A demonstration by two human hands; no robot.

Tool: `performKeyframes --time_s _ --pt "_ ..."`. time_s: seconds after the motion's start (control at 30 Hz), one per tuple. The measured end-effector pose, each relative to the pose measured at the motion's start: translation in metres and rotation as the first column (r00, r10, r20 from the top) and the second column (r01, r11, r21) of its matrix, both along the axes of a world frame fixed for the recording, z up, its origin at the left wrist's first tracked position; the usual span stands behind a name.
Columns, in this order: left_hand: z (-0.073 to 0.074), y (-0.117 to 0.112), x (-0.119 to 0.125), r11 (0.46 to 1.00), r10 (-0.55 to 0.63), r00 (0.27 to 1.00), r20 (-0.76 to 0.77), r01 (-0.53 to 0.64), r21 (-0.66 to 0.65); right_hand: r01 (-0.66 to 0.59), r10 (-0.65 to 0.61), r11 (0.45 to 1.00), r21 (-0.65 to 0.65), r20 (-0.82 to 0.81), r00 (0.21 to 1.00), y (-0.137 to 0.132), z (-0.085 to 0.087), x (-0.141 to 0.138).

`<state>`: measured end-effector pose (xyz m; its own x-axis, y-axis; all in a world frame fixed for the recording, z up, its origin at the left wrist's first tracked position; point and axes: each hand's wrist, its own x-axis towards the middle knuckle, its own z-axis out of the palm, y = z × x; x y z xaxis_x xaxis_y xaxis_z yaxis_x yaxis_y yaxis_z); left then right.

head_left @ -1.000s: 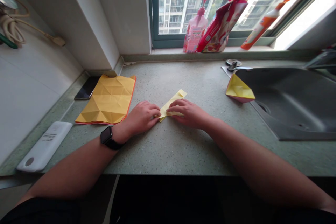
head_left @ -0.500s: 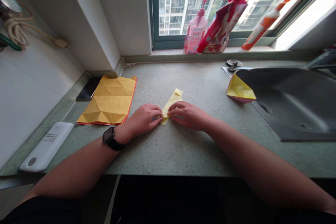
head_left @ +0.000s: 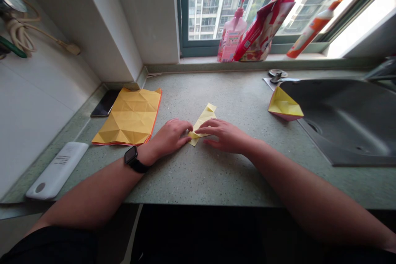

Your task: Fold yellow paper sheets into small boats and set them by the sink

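Observation:
A pale yellow strip of folded paper (head_left: 204, 120) lies slantwise on the countertop, with creases across it and a small folded flap at its far end. My left hand (head_left: 173, 135), with a black watch on the wrist, pinches the paper's near left edge between thumb and fingers. From the other side my right hand (head_left: 224, 135) reaches over it. Its fingertips rest on the paper near the lower fold, while the thumb is apart from the fingers. Both hands partly cover the near end of the paper.
A stack of creased yellow-orange paper (head_left: 131, 115) lies left, beside a dark phone (head_left: 106, 103) and a white power bank (head_left: 57, 170). A folded yellow paper piece (head_left: 284, 105) stands by the sink (head_left: 346, 128). A pink pump bottle (head_left: 231, 39) is on the windowsill.
My right thumb and fingers have loosened and spread slightly from the paper's lower fold. My left hand stays at the left edge. The view has shifted a little.

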<state>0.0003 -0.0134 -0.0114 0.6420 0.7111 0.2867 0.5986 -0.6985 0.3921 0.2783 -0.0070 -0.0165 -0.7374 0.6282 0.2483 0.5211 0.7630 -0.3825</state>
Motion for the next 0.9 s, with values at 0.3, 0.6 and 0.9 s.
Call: performKeyframes --time_s 0.3,0.6,0.9 --pt "0.003 0.001 -0.002 0.991 -0.129 0.992 -0.009 0.129 0.033 -0.022 0.021 1.0 0.017 0.031 0.999 -0.001 0.0 0.001" --pt "0.015 -0.012 0.001 0.985 -0.138 0.978 -0.156 0.151 0.077 -0.018 0.018 1.0 0.003 0.02 1.0 -0.001 -0.001 0.001" --pt "0.018 -0.012 -0.002 0.984 -0.128 0.968 -0.218 0.151 0.095 -0.018 0.018 1.0 0.013 0.027 0.999 -0.001 -0.001 0.001"
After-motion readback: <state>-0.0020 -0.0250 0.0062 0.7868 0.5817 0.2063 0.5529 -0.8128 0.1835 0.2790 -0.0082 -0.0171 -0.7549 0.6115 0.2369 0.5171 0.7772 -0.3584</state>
